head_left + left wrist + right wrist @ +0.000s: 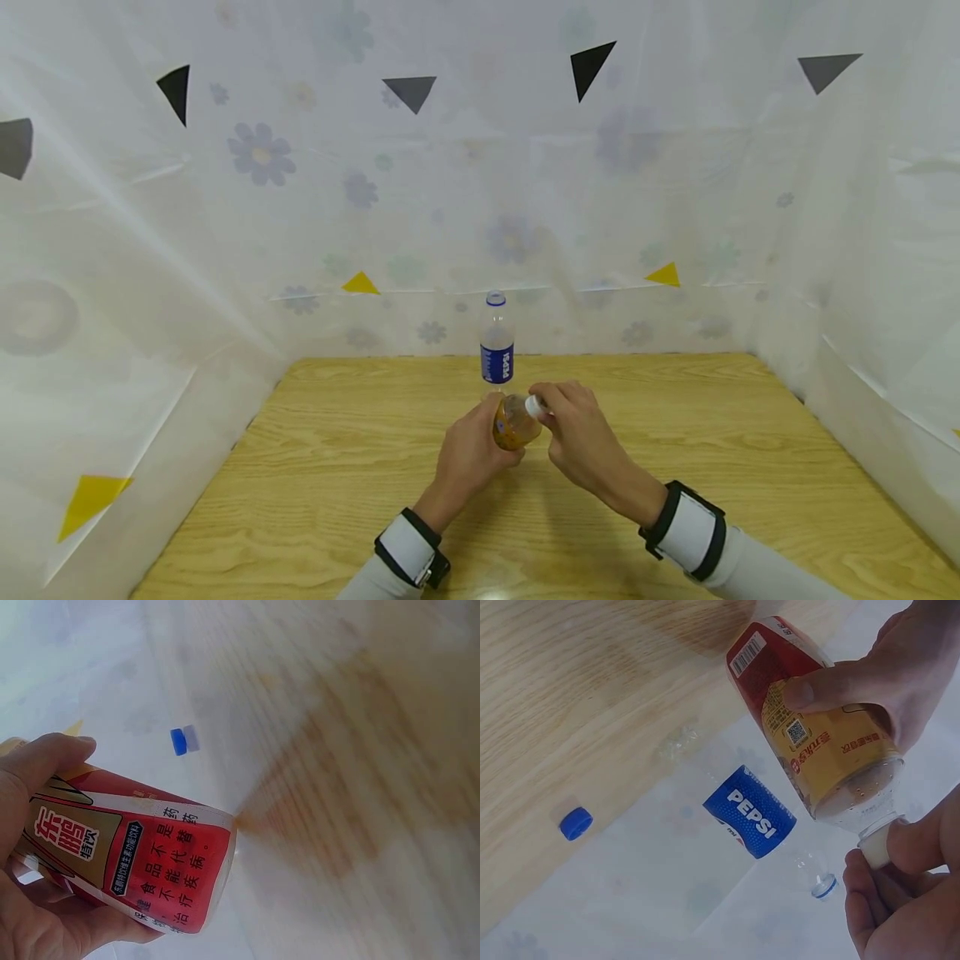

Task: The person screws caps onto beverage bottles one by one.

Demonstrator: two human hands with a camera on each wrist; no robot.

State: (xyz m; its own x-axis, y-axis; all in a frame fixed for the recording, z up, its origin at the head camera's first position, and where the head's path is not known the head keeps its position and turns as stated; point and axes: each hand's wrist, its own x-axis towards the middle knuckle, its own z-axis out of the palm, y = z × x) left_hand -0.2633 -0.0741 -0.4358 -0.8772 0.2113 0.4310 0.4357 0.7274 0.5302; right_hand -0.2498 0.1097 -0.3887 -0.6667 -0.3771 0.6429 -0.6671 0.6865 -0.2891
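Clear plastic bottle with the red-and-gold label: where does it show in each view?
Head: the bottle is at lower centre, between the two hands.
Left wrist: lower left, label facing the camera.
Right wrist: upper right, slanting down toward the right edge.
Shared landmark: the left hand gripping it.

I hold a bottle of clear, glossy plastic — its label smooth, its white cap matt plastic. The Pepsi bottle is clear, shiny plastic too; my desk shows smooth wood grain with a soft sheen — the sheeting, creased filmy plastic.
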